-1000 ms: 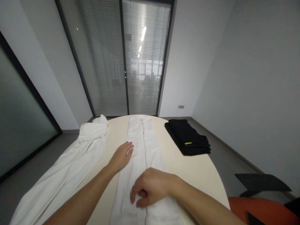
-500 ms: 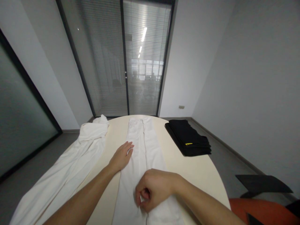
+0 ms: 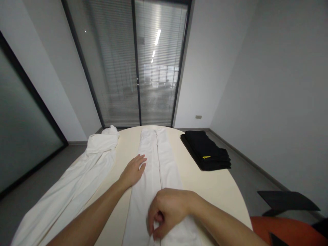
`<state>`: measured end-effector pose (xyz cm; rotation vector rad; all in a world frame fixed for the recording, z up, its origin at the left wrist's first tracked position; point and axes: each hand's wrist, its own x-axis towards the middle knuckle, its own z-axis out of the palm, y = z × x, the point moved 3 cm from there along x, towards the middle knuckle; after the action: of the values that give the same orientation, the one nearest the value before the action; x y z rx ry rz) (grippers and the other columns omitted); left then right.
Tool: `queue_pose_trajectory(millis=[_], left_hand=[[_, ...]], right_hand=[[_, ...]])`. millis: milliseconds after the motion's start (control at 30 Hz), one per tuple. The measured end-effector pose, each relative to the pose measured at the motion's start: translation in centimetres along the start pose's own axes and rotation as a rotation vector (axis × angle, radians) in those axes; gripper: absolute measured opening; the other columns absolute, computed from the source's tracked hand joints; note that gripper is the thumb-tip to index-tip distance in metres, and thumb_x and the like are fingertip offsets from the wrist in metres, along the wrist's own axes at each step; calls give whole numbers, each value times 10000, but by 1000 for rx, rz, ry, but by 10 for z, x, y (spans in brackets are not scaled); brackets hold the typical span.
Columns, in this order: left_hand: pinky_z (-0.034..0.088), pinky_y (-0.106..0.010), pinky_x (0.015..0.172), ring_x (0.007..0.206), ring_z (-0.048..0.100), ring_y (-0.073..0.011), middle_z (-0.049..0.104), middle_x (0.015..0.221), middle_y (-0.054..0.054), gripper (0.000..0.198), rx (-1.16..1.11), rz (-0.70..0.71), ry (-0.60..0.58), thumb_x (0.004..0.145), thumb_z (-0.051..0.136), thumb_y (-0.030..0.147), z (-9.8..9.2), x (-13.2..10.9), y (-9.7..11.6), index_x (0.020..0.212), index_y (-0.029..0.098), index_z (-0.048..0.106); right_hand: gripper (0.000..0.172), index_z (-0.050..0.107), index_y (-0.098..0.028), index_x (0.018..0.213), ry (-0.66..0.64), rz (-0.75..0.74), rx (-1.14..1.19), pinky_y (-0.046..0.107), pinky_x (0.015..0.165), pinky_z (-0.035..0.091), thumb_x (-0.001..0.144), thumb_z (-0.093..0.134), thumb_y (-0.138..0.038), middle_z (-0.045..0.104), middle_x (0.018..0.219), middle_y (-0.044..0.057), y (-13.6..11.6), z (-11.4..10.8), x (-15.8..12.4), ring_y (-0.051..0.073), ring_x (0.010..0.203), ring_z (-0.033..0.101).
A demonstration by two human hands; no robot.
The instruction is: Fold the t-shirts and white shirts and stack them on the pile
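Observation:
A long white garment point(image 3: 159, 160), folded lengthwise into a narrow strip, lies down the middle of the round cream table point(image 3: 212, 184). My left hand point(image 3: 133, 170) rests flat and open on the garment's left edge, fingers stretched forward. My right hand point(image 3: 167, 210) is nearer me, curled with thumb and fingers pinching the white cloth at its centre seam.
A second white garment point(image 3: 77, 177) is spread along the table's left side and hangs over the edge. A folded black garment point(image 3: 206, 150) with a small yellow tag sits at the right rear. An orange chair point(image 3: 284, 230) stands at the lower right. Glass doors with blinds are behind.
My right hand has curled from a loose hover into a pinch on the white cloth and drawn slightly toward me. My left hand has stayed flat in place.

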<state>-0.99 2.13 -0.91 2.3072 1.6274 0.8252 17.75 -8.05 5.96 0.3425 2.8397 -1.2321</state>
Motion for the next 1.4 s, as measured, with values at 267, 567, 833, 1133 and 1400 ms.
queue_pose_trajectory(millis=[267, 567, 833, 1133, 1400], left_hand=[[346, -502, 1186, 1401, 457, -273, 578, 1441, -103, 425, 6, 16, 9, 968, 434, 381, -1, -1, 1, 1256, 175, 668], [355, -477, 1180, 1386, 470, -278, 553, 1462, -119, 423, 94, 53, 13, 951, 481, 353, 0, -2, 4, 1292, 163, 647], [500, -416, 950, 1013, 639, -237, 741, 1054, -60, 244, 53, 32, 121, 952, 489, 264, -16, -1, 20, 1025, 205, 714], [465, -373, 869, 1004, 613, -213, 701, 1071, -43, 226, 120, 341, -100, 979, 522, 225, -19, -6, 51, 1051, 270, 732], [452, -347, 841, 998, 608, -208, 685, 1117, -24, 193, 256, 431, -160, 958, 563, 178, -21, -8, 57, 1025, 280, 714]], right_hand=[[230, 792, -200, 953, -92, 131, 25, 143, 596, 381, 737, 828, -270, 549, 585, -114, -9, -6, -6, 31, 540, 525], [363, 773, -224, 1076, -132, 164, 81, 135, 657, 396, 726, 849, -284, 578, 626, -116, -5, -2, -6, 34, 583, 557], [378, 706, -203, 1073, -464, 199, 136, 150, 718, 450, 713, 794, -129, 652, 718, -97, -6, 14, 1, 87, 717, 640], [322, 728, -215, 1080, -389, 146, 269, 143, 690, 451, 765, 770, -168, 651, 705, -93, -6, 12, -2, 66, 633, 613], [209, 773, -233, 1033, 144, 243, -140, 173, 614, 392, 848, 682, -267, 665, 714, -46, 5, -26, -16, 75, 610, 568]])
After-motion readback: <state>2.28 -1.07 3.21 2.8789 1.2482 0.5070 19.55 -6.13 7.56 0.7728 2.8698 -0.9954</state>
